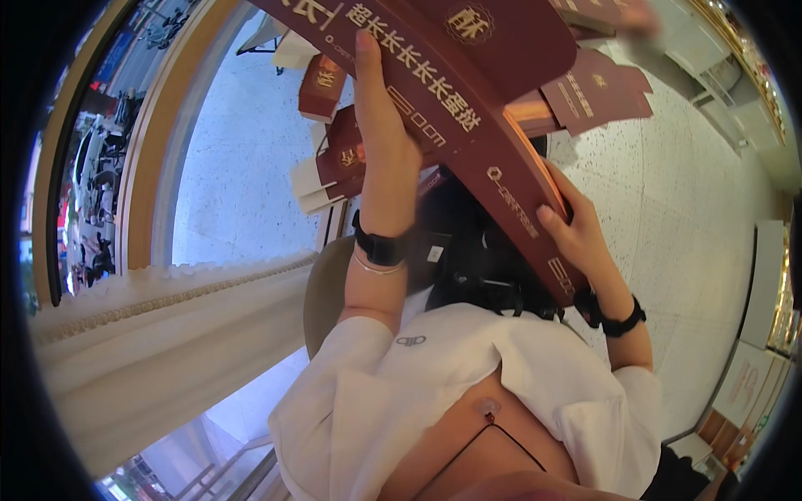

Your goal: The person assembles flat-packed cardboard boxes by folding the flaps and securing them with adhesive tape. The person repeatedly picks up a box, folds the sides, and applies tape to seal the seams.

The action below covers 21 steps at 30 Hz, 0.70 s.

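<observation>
A long dark red cardboard box (pixel 464 154) with pale print slants across the upper middle, from the top left down toward my chest. Near its far end my left hand (pixel 388 146) holds it, the thumb lying along the printed side and the other fingers hidden behind. Closer to me, my right hand (pixel 576 230) grips the right edge of the box, with thumb and fingers curled at a long opening or fold. A wide dark red flap (pixel 518 42) stands out from the box's far side. Both wrists wear black bands.
Behind the long box are more dark red cartons: a small one (pixel 322 88), another with pale flaps (pixel 342 154) and a flat piece (pixel 593 92) at right. A blurred hand (pixel 639 18) shows at the top. A white-draped surface (pixel 184 334) lies left, pale floor (pixel 668 209) right.
</observation>
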Each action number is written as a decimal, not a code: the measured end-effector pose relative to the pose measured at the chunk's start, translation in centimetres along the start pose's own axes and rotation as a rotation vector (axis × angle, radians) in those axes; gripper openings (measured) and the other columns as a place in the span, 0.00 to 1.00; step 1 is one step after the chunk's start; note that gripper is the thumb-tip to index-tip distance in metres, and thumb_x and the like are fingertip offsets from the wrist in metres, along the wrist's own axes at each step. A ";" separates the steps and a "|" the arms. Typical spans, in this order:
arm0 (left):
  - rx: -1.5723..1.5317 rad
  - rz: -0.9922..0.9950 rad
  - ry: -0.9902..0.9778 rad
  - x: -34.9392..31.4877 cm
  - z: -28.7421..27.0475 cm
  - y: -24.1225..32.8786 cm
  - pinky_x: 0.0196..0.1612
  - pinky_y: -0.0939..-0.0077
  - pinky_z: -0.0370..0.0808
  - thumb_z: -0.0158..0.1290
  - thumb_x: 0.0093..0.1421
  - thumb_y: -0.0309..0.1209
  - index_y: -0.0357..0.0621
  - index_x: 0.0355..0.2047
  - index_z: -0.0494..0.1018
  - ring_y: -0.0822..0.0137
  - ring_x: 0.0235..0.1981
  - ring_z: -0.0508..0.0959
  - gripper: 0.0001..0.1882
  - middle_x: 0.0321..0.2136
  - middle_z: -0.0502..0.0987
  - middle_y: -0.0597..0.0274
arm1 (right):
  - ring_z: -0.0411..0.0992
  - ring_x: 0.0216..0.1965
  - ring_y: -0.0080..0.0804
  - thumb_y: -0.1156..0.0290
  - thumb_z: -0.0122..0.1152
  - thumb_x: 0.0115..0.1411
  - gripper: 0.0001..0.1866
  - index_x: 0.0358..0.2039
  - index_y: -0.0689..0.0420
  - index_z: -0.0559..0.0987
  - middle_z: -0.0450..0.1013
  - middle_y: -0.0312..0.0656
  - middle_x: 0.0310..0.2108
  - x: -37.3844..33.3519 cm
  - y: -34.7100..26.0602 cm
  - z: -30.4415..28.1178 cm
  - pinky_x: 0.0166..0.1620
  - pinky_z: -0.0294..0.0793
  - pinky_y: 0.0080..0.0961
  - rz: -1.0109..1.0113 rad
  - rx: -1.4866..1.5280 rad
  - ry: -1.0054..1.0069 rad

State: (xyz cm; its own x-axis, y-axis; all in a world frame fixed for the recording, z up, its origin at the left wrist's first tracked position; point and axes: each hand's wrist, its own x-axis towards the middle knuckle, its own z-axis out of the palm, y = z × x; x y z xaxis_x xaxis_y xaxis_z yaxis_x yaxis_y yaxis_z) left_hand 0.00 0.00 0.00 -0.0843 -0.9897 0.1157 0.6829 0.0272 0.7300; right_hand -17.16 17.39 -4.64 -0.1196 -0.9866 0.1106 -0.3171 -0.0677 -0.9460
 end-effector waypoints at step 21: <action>-0.083 -0.068 0.001 -5.4 3.5 -1.3 0.53 0.68 0.71 0.48 0.63 0.49 0.42 0.59 0.57 0.64 0.51 0.70 0.31 0.53 0.67 0.57 | 0.69 0.43 0.26 0.63 0.61 0.58 0.28 0.55 0.64 0.67 0.73 0.45 0.42 2.1 -3.1 -0.6 0.48 0.68 0.23 0.003 0.143 -0.069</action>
State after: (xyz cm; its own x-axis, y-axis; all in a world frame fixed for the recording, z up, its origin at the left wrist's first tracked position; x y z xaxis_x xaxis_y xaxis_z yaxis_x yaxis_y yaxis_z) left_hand -3.01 5.78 0.77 -0.1322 -0.9890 0.0671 0.7331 -0.0520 0.6782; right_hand -16.98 15.56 -1.26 -0.0537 -0.9944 0.0915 -0.1795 -0.0805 -0.9805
